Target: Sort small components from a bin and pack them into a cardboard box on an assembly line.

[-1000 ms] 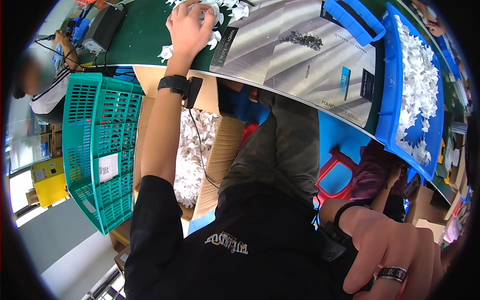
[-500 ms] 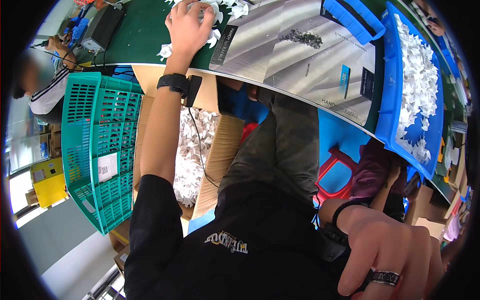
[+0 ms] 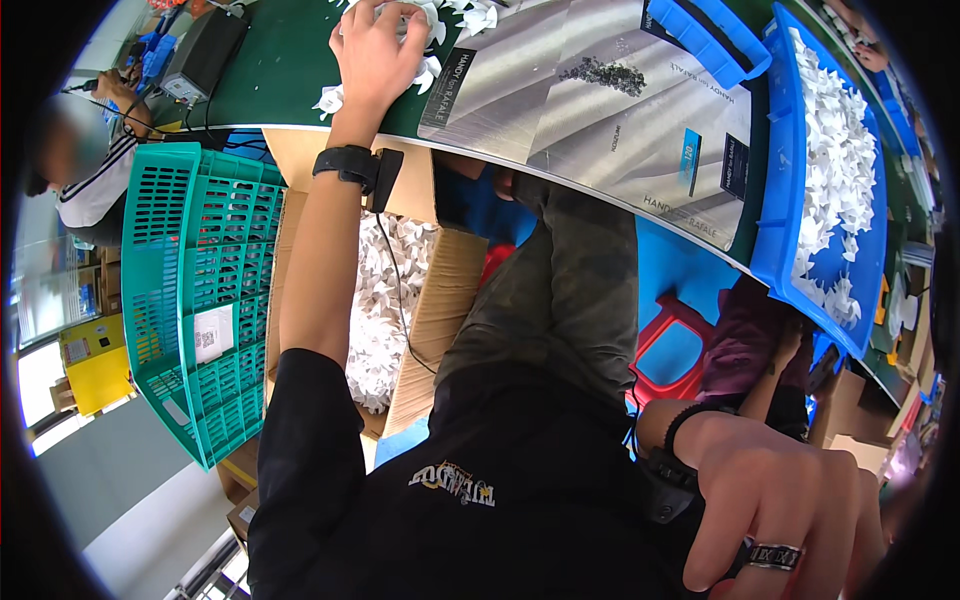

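The left hand (image 3: pixel 378 50) is stretched far out over the dark green desk (image 3: pixel 280 70), palm down on a loose heap of small white plastic pieces (image 3: pixel 430 30). Its grip is curled over them, fingers cupped together as if gathering, though I cannot tell whether any piece is pinched underneath. The heap lies at the desk's far edge, just beside a silvery sheet of foil-like card (image 3: pixel 590 110) that carries a small pile of dark bits (image 3: pixel 615 75). The arm is nearly straight, a black wrist strap (image 3: pixel 345 163) with a cable trailing down from it.

More white pieces fill the long blue plastic tray (image 3: pixel 790 220) to the right and the open cardboard box (image 3: pixel 440 310) below, close to the knee, with a green slatted plastic crate (image 3: pixel 190 290) standing alongside.

The right hand (image 3: pixel 790 510) hangs low by the hip, well away from the desk, fingers loosely bent and empty, a dark ring (image 3: pixel 775 555) on one.
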`<state>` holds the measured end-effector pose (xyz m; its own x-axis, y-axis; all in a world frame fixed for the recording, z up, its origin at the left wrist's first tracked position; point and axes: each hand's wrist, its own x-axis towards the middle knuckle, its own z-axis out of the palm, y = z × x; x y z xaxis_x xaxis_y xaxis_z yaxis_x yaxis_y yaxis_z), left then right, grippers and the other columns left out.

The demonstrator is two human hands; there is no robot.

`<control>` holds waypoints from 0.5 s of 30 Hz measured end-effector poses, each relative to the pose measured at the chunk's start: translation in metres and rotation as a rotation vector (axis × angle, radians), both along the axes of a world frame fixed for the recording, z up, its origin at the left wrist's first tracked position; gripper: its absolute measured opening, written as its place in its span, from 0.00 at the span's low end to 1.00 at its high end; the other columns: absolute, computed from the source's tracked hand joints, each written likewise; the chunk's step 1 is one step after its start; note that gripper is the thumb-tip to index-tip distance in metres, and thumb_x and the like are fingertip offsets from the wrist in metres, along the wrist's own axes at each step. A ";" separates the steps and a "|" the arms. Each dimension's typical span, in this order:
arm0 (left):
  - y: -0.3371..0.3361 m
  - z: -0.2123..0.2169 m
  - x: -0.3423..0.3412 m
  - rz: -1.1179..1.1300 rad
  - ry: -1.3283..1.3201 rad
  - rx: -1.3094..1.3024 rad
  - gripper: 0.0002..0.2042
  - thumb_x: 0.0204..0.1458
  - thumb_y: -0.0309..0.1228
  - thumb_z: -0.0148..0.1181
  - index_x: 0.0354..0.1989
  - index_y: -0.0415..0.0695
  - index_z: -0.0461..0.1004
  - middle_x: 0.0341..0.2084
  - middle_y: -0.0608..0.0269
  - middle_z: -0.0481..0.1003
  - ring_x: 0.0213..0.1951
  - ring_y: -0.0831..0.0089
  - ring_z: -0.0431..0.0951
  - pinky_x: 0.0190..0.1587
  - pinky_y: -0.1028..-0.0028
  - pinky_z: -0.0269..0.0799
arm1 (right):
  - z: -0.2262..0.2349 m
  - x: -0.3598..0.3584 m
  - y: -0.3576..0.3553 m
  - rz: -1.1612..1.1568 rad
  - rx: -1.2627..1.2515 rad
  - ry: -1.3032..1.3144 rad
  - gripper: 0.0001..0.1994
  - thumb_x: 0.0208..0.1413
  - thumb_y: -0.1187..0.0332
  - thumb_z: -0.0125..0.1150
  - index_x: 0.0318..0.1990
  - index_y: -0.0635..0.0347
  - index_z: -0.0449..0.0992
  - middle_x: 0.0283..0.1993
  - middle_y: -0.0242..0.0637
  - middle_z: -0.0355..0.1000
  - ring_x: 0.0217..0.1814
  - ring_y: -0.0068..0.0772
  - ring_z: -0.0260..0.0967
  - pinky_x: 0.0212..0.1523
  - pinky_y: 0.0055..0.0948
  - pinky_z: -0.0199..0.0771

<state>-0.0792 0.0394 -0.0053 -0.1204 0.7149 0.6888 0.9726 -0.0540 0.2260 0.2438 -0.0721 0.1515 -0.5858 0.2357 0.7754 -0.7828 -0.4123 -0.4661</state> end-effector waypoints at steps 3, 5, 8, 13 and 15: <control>-0.001 -0.001 -0.002 0.010 0.000 -0.001 0.09 0.51 0.37 0.55 0.34 0.45 0.76 0.44 0.57 0.72 0.50 0.55 0.68 0.54 0.57 0.58 | -0.002 0.001 -0.001 -0.011 0.016 0.005 0.16 0.63 0.70 0.47 0.52 0.36 0.77 0.21 0.25 0.63 0.20 0.19 0.58 0.18 0.18 0.47; -0.002 -0.004 -0.005 0.013 0.019 0.018 0.10 0.51 0.37 0.55 0.34 0.45 0.76 0.43 0.58 0.72 0.50 0.55 0.68 0.54 0.57 0.58 | -0.005 0.001 -0.003 -0.013 0.014 0.008 0.16 0.63 0.70 0.47 0.53 0.36 0.77 0.21 0.25 0.64 0.19 0.19 0.58 0.18 0.17 0.47; 0.001 -0.006 -0.007 0.014 0.020 0.012 0.10 0.51 0.37 0.55 0.34 0.45 0.77 0.43 0.58 0.73 0.50 0.56 0.69 0.54 0.57 0.59 | -0.014 -0.012 0.004 -0.047 -0.020 0.016 0.16 0.63 0.70 0.47 0.52 0.37 0.77 0.21 0.25 0.64 0.19 0.19 0.58 0.18 0.17 0.48; 0.018 -0.011 -0.004 0.004 0.019 0.008 0.11 0.51 0.38 0.54 0.34 0.45 0.77 0.43 0.58 0.73 0.49 0.56 0.69 0.53 0.57 0.60 | -0.044 0.098 0.004 -0.132 -0.132 0.018 0.15 0.63 0.69 0.48 0.51 0.37 0.77 0.21 0.26 0.64 0.19 0.19 0.57 0.18 0.17 0.48; 0.012 -0.011 -0.011 0.031 0.040 0.013 0.11 0.52 0.39 0.54 0.34 0.45 0.77 0.43 0.59 0.73 0.49 0.56 0.70 0.52 0.57 0.61 | -0.049 0.121 0.001 -0.136 -0.159 0.028 0.15 0.63 0.69 0.48 0.51 0.38 0.77 0.21 0.26 0.64 0.19 0.19 0.57 0.18 0.17 0.48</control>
<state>-0.0901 0.0517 -0.0162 -0.1149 0.7019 0.7030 0.9820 -0.0263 0.1868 0.3651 -0.0715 0.1020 -0.5188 0.4319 0.7378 -0.8481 -0.3686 -0.3806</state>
